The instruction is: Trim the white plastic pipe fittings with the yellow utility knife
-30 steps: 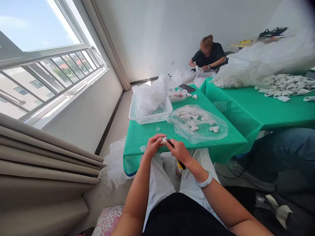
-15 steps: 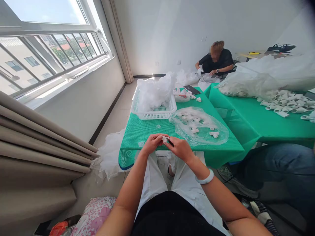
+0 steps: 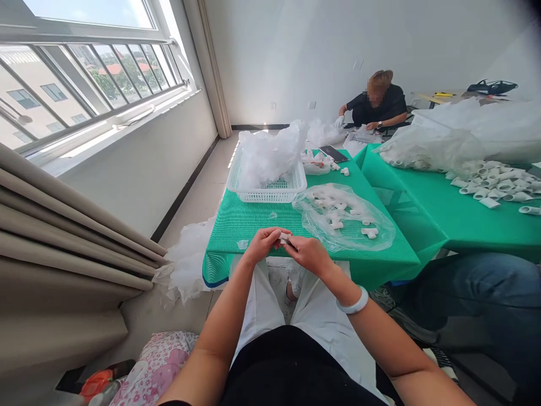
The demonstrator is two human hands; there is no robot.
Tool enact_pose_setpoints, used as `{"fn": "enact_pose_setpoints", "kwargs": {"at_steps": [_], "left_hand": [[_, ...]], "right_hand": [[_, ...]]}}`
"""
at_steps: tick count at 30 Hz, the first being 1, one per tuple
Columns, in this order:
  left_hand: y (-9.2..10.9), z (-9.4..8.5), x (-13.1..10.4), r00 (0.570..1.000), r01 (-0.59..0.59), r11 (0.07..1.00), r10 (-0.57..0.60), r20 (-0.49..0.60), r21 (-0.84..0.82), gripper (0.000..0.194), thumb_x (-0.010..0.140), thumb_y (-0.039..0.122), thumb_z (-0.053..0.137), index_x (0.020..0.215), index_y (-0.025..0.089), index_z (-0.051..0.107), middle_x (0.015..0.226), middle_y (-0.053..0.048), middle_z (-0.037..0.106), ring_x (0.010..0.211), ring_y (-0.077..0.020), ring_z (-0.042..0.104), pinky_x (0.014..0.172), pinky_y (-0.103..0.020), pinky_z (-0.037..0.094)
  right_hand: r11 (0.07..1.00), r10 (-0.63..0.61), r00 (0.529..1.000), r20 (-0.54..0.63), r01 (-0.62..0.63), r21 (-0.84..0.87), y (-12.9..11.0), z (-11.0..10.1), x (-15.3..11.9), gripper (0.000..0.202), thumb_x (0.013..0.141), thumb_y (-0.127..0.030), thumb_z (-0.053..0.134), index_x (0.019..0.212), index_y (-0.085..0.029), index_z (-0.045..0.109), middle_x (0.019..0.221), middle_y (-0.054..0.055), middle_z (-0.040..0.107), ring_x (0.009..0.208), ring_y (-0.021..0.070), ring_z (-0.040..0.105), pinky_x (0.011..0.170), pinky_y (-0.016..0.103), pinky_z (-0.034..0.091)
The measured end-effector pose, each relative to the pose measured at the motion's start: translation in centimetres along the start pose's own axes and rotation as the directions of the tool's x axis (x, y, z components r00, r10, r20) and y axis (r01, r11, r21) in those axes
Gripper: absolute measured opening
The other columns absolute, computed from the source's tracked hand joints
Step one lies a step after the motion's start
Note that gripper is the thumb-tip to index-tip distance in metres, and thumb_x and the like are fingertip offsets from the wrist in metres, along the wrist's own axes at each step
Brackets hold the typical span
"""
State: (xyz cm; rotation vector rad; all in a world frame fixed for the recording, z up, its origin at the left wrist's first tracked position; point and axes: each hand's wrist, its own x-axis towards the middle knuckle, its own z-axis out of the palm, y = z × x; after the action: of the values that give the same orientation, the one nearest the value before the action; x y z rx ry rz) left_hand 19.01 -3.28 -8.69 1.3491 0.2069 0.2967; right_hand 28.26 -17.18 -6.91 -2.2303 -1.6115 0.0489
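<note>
The small white plastic fitting [image 3: 284, 239] sits between the 2 hands, gripped by the left hand [image 3: 265, 243], while the right hand [image 3: 310, 254] clasps a dark slim tool [image 3: 291, 243] against it.

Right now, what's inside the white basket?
The white basket holds a heap of crumpled translucent plastic, piled above the rim. Some bare mesh shows near the front; anything under the heap is covered.

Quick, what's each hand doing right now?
Left hand: closed on a small white piece.
Right hand: closed around a dark tool, mostly hidden by the fingers.
</note>
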Motion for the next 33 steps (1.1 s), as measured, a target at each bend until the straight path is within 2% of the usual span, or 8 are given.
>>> {"fn": "enact_pose_setpoints", "kwargs": {"at_steps": [5, 8, 11, 14, 17, 22, 28, 33], "left_hand": [[0.3, 0.3, -0.3, 0.999, 0.012, 0.993, -0.017, -0.040, -0.118, 0.044, 0.074, 0.051, 0.062, 0.091, 0.012, 0.071, 0.078, -0.006, 0.067, 0.054, -0.0090, 0.051, 0.052, -0.023, 0.040], [0.7, 0.5, -0.4, 0.999, -0.020, 0.985, 0.012, -0.049, -0.171, 0.040, 0.072, 0.043, 0.068, 0.099, 0.014, 0.069, 0.088, -0.008, 0.069, 0.064, -0.0127, 0.059, 0.057, -0.023, 0.043], [0.9, 0.6, -0.4, 0.997, -0.062, 0.976, 0.051, -0.055, -0.211, 0.037, 0.067, 0.033, 0.074, 0.100, 0.017, 0.069, 0.100, -0.009, 0.069, 0.076, -0.0155, 0.063, 0.061, -0.023, 0.044], [0.9, 0.5, -0.4, 0.995, -0.080, 0.965, 0.065, -0.070, -0.251, 0.039, 0.064, 0.027, 0.077, 0.101, 0.018, 0.069, 0.101, -0.010, 0.070, 0.088, -0.0192, 0.063, 0.069, -0.025, 0.045], [0.8, 0.3, -0.5, 0.996, -0.076, 0.949, 0.056, -0.073, -0.306, 0.041, 0.062, 0.026, 0.078, 0.101, 0.017, 0.069, 0.103, -0.012, 0.070, 0.093, -0.0217, 0.064, 0.078, -0.029, 0.046], [0.5, 0.1, -0.7, 0.992, -0.090, 0.932, 0.053, -0.113, -0.350, 0.038, 0.059, 0.029, 0.081, 0.093, 0.016, 0.072, 0.101, -0.010, 0.070, 0.092, -0.0219, 0.064, 0.085, -0.034, 0.046], [0.7, 0.0, -0.9, 0.994, -0.077, 0.947, 0.049, -0.097, -0.313, 0.037, 0.058, 0.033, 0.081, 0.090, 0.015, 0.074, 0.093, -0.011, 0.071, 0.093, -0.0243, 0.063, 0.089, -0.037, 0.045], [0.7, 0.0, -0.8, 0.993, -0.099, 0.951, 0.073, -0.098, -0.294, 0.032, 0.059, 0.031, 0.081, 0.088, 0.016, 0.075, 0.092, -0.010, 0.069, 0.092, -0.0229, 0.062, 0.088, -0.036, 0.045]], "right_hand": [[0.992, -0.126, 0.991, 0.052, 0.127, -0.019, 0.2, -1.0, -0.2, 0.043, 0.093, -0.041, 0.033, 0.067, -0.019, 0.058, 0.064, 0.005, 0.063, 0.052, 0.0131, 0.052, 0.050, 0.028, 0.019], [0.999, 0.033, 0.999, -0.040, -0.033, 0.005, 1.2, -2.4, 0.2, 0.043, 0.094, -0.045, 0.029, 0.070, -0.020, 0.056, 0.061, 0.004, 0.059, 0.053, 0.0151, 0.052, 0.050, 0.028, 0.023], [0.973, 0.228, 0.970, -0.086, -0.230, -0.006, 2.6, -3.0, 1.3, 0.038, 0.094, -0.042, 0.028, 0.081, -0.020, 0.057, 0.067, 0.006, 0.061, 0.057, 0.0187, 0.055, 0.050, 0.029, 0.027], [0.970, 0.239, 0.970, -0.051, -0.241, -0.042, 3.7, -1.9, 2.9, 0.031, 0.093, -0.032, 0.031, 0.102, -0.018, 0.058, 0.082, 0.011, 0.064, 0.065, 0.0217, 0.059, 0.054, 0.031, 0.033], [0.974, 0.219, 0.975, -0.036, -0.221, -0.056, 4.4, 0.1, 4.1, 0.036, 0.089, -0.029, 0.040, 0.121, -0.016, 0.051, 0.093, 0.015, 0.063, 0.072, 0.0237, 0.061, 0.060, 0.032, 0.039], [0.962, 0.270, 0.962, -0.033, -0.271, -0.030, 4.6, 1.8, 4.9, 0.043, 0.085, -0.034, 0.049, 0.124, -0.015, 0.051, 0.101, 0.017, 0.060, 0.088, 0.0281, 0.060, 0.070, 0.035, 0.044], [0.984, 0.143, 0.972, -0.188, -0.120, 0.130, 3.7, 0.7, 3.3, 0.038, 0.090, -0.031, 0.037, 0.121, -0.018, 0.055, 0.106, 0.014, 0.058, 0.102, 0.0274, 0.053, 0.088, 0.043, 0.044], [0.937, 0.069, 0.957, -0.283, 0.034, 0.346, 0.9, -0.2, 1.5, 0.038, 0.094, -0.032, 0.030, 0.119, -0.022, 0.058, 0.108, 0.011, 0.061, 0.105, 0.0243, 0.054, 0.092, 0.044, 0.044]]}}
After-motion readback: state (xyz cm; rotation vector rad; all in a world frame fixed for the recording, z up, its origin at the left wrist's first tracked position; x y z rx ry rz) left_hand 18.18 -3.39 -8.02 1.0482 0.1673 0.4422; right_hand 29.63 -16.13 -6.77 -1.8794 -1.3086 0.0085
